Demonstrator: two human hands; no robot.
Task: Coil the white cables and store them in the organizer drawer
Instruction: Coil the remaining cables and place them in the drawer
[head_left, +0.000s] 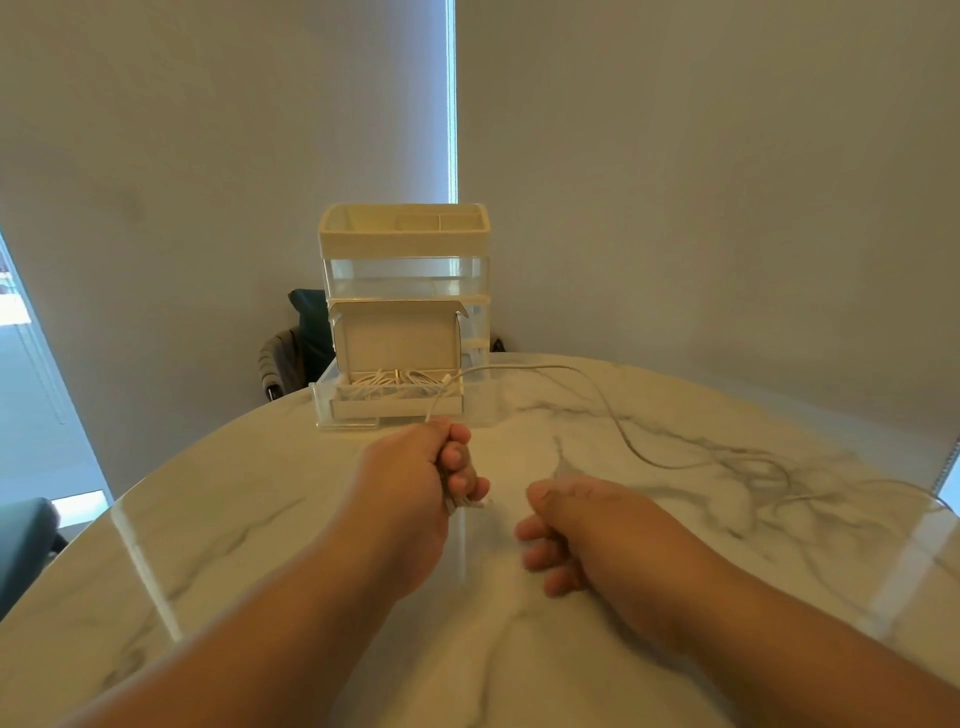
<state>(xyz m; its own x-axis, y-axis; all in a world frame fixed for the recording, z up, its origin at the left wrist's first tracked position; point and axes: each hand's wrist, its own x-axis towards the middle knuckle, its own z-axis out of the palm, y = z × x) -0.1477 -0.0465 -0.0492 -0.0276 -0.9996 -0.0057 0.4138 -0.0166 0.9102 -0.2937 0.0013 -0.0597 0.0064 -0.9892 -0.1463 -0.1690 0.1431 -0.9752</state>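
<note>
Clutching a mostly uncoiled white cable (519, 367), the left hand (415, 467) is holding a tight fist; beyond the grip, coiled cables (395, 383) are lying in the organizer drawer (323, 413). Right hand (587, 530) is idling, loosely curled, empty.

Stretch of white cable (519, 366) hidden inside left hand (415, 467)

Organizer (405, 249) at the table's (234, 545) far edge
Its drawer (348, 423) juts forward, holding a box (397, 343); one cable (519, 367) trails right.

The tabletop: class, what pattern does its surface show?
The tabletop is white marble with grey veins; head view.
</note>
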